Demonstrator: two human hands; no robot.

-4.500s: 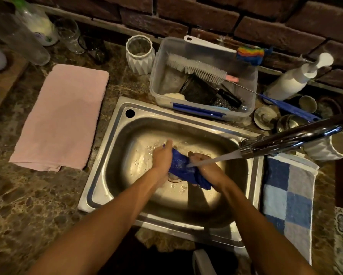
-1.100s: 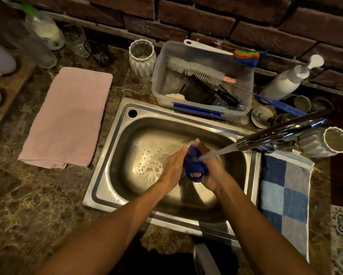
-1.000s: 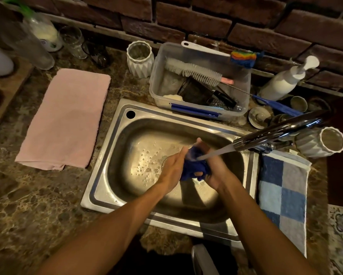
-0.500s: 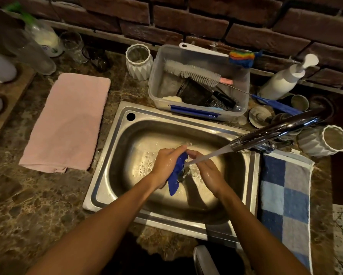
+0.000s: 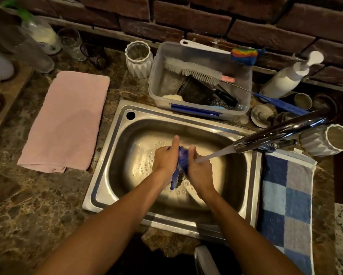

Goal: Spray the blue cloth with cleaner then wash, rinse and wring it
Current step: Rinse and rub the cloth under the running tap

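Both hands grip the blue cloth (image 5: 181,157) over the sink (image 5: 115,155). The left hand (image 5: 165,158) and right hand (image 5: 199,169) squeeze it beneath the faucet (image 5: 281,132) stream.

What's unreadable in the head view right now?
- Blue cloth: mostly hidden between left hand and right hand; each hand's grip unclear.
- Sink drain: covered by hands and cloth.
- Spray bottle: top cut off by the frame edge.
- Faucet handle: too dark.
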